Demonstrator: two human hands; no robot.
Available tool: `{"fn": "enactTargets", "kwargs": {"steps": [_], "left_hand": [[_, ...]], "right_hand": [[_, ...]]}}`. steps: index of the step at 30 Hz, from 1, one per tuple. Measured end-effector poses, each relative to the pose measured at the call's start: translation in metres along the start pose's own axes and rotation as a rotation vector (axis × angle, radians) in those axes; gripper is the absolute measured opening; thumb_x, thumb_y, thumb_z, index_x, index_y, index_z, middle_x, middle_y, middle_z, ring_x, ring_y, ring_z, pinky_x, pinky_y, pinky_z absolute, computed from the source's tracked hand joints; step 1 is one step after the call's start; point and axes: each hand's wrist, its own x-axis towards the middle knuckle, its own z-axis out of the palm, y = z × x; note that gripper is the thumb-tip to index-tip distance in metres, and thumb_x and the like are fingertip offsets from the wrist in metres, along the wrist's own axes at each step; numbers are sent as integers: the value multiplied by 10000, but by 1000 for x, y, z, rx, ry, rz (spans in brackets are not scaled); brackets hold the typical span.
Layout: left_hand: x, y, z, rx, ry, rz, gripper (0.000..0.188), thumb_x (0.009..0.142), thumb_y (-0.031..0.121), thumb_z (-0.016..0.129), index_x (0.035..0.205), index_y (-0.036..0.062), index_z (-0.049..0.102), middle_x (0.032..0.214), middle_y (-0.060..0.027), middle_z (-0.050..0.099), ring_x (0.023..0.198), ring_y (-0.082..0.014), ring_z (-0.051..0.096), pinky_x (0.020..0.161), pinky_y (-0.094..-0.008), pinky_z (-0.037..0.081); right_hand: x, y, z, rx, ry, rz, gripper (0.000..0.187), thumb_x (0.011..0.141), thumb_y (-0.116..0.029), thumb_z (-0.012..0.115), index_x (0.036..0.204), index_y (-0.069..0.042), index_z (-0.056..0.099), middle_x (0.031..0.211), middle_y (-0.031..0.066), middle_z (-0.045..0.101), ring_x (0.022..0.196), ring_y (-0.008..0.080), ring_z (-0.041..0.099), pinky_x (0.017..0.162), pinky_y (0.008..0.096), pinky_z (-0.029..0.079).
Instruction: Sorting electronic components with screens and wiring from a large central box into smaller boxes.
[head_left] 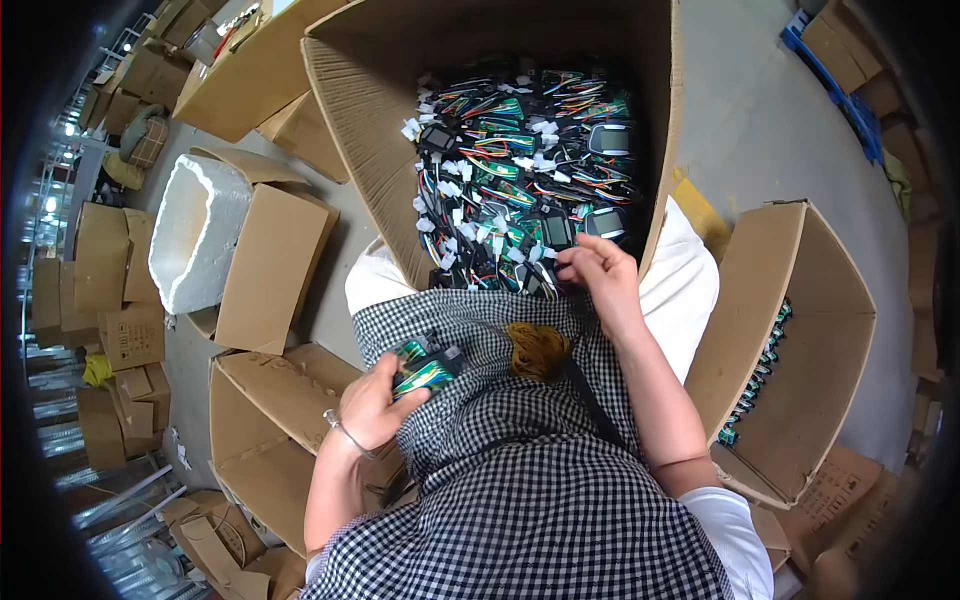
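Note:
In my left hand [370, 408], above my lap, are green circuit boards [425, 374] with dark casings, gripped between thumb and fingers. My right hand [610, 285] reaches over the near right part of a large cardboard box [360, 120]. Its thumb and fingers are bent together in a pinch; whatever lies between them is hidden. Many circuit boards with coloured wires [505, 140] and white plugs fill the box in rows. Among them sit black display units [557, 231] with grey screens, one just beside my right fingertips.
At right, an open cardboard box [745, 300] holds a row of green boards [765, 365]. Another open box [250, 440] stands at left, below a box with a white foam liner [200, 235]. A rusty-yellow bundle [538, 350] lies on my checked apron. A blue pallet [835, 90] stands far right.

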Motion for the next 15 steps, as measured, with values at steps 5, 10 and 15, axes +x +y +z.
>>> {"fn": "enactTargets", "kwargs": {"steps": [5,10,15], "left_hand": [[18,-4,-3,514,527,252,562,687,264,787,1143,53,535,1204,-208,509,1119,-353,477,955,-432,381],[45,47,-44,392,460,560,458,717,241,756,1096,45,590,1180,-162,567,1092,-366,513,958,-430,395],[167,120,-48,551,529,857,302,780,196,682,1033,71,573,1006,-121,603,994,-329,562,847,-417,447]], "right_hand": [[57,46,-38,-774,64,-20,398,851,-125,606,1229,-10,559,943,151,692,815,254,676,770,295,514],[92,53,-22,-1192,171,-164,405,795,-140,639,1178,-27,570,1083,180,621,1036,349,583,866,438,483],[121,91,-20,-1254,211,-255,416,767,-112,673,1148,-9,540,973,194,622,938,370,594,827,453,486]]}}
